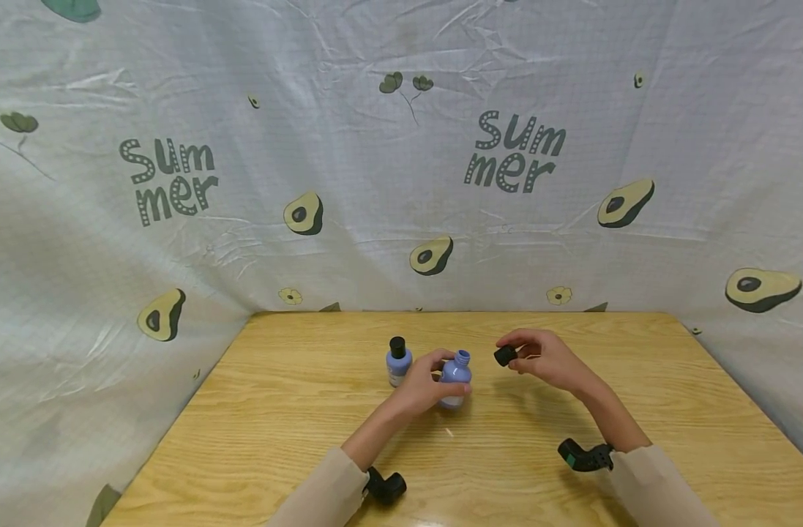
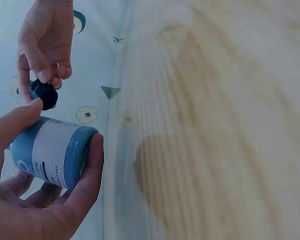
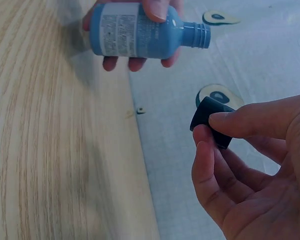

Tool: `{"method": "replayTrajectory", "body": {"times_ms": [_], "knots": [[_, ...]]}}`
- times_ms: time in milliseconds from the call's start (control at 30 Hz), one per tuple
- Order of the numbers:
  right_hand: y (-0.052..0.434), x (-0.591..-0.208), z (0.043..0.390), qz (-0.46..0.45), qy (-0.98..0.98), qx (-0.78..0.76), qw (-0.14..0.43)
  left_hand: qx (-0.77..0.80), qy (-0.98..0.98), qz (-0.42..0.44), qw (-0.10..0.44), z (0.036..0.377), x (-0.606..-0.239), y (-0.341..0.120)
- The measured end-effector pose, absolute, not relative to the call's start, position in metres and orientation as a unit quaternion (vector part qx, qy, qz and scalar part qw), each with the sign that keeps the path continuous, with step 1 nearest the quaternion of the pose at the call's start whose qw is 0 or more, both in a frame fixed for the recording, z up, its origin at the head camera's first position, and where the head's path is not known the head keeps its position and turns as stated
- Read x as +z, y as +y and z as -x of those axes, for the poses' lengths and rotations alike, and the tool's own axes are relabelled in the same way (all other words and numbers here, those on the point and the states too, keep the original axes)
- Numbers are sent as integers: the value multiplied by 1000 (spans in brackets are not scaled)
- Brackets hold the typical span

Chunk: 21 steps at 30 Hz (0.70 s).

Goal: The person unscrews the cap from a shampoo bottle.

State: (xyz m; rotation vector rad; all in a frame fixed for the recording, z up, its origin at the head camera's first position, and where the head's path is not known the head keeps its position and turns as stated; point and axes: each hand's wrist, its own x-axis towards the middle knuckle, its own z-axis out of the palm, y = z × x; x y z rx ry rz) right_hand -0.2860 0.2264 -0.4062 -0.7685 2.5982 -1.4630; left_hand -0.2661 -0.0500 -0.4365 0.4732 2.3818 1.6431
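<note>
My left hand [image 1: 422, 382] grips a blue-purple plastic bottle [image 1: 457, 372] round its body. Its threaded neck is bare, as the right wrist view shows, and a white printed label [image 3: 119, 30] wraps the body. To the right of it, my right hand [image 1: 544, 357] pinches a black cap [image 1: 504, 356] between thumb and fingers, apart from the bottle. Just left of my left hand stands a second bottle [image 1: 397, 364] of similar colour, upright with a black cap on; the hand partly hides its lower part.
Both bottles are over a light wood-grain table [image 1: 296, 410]. Behind it hangs a white cloth [image 1: 361, 161] printed with avocados and lettering, and more of it lies along both sides. A black camera mount is strapped on each wrist.
</note>
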Motion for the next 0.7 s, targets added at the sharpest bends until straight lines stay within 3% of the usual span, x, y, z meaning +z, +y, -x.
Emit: {"method": "replayTrajectory", "body": {"times_ms": [700], "knots": [[230,-409,290,216,870,-442,22,598,795,-103,19,311,-440,-9]]}}
